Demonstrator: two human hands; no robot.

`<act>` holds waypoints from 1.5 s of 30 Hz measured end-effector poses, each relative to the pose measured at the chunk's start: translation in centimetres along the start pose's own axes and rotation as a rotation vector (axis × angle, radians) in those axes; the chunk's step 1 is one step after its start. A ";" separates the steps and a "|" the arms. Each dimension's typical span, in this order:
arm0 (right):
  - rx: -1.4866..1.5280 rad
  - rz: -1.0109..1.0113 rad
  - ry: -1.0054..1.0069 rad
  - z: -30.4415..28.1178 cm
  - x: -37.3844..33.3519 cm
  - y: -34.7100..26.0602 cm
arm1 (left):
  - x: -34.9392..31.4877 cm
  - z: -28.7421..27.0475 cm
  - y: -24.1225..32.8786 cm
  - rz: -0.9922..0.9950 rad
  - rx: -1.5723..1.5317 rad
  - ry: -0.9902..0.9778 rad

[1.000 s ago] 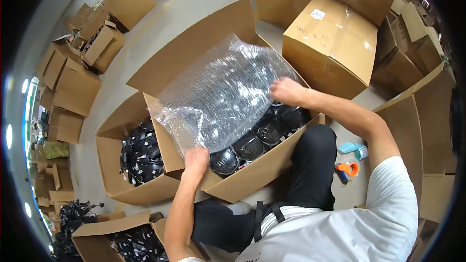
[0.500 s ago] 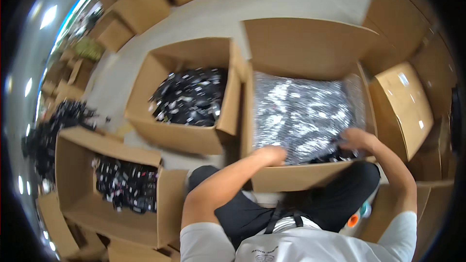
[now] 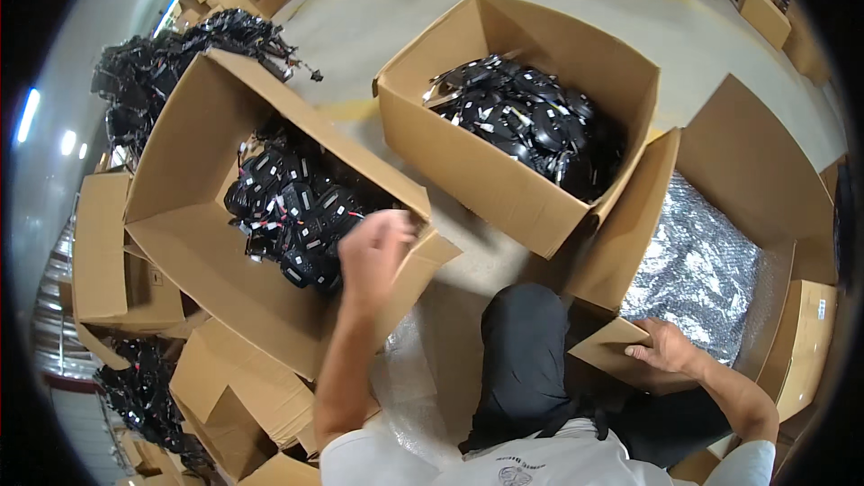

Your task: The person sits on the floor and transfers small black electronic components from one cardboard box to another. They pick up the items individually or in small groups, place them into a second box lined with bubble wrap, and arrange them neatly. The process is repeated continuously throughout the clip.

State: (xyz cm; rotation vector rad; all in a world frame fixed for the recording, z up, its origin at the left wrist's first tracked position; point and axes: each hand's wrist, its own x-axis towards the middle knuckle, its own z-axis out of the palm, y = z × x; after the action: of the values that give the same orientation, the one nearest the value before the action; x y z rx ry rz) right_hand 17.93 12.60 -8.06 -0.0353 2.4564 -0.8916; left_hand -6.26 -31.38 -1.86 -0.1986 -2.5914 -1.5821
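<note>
My left hand [image 3: 371,250] is over the near right corner of the left cardboard box [image 3: 207,274], its curled fingers blurred by motion. Beside it in that box lies a pile of black plastic parts [image 3: 297,207] with short wires and white labels. My right hand [image 3: 664,346] grips the near flap [image 3: 607,353] of the right cardboard box [image 3: 621,256], thumb on one face and fingers over the edge. Inside that box, a clear bubble-wrap sheet [image 3: 697,261] covers dark contents. I cannot make out anything in my left hand.
Beyond my knees, a middle cardboard box [image 3: 468,162] holds more black parts [image 3: 535,121]. A heap of black parts [image 3: 144,81] stands at far left. Open cartons [image 3: 234,378] crowd the lower left; another carton [image 3: 804,351] adjoins the right box. Loose clear wrap [image 3: 405,378] lies on the floor.
The view has swung left. My left hand has left the bubble wrap and moved to the left box; my right hand has moved from the wrap onto the right box's near flap.
</note>
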 end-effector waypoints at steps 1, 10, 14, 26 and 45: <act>-0.027 -0.002 -0.015 0.2 0.8 -0.4 | 1.1 -3.5 -6.1 -0.092 -0.067 0.074; -0.138 0.103 0.034 1.2 2.4 -1.7 | 4.6 -14.0 -35.9 -1.100 -0.421 0.722; -0.145 0.037 0.036 1.6 3.9 -0.6 | 5.7 -20.7 -44.8 -0.742 -0.980 0.819; -0.191 0.097 0.086 2.2 3.0 -0.8 | 11.0 -9.1 -37.1 -0.819 -0.445 0.576; -0.080 -0.214 0.467 1.4 2.2 -2.1 | 1.7 -15.2 -11.3 -0.205 -0.711 0.289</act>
State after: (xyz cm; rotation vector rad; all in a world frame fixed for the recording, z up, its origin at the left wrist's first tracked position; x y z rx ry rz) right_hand 16.36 9.66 -8.75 -0.1339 2.9659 -0.9792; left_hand -9.56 -49.88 -4.62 0.2397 -1.7951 -2.3410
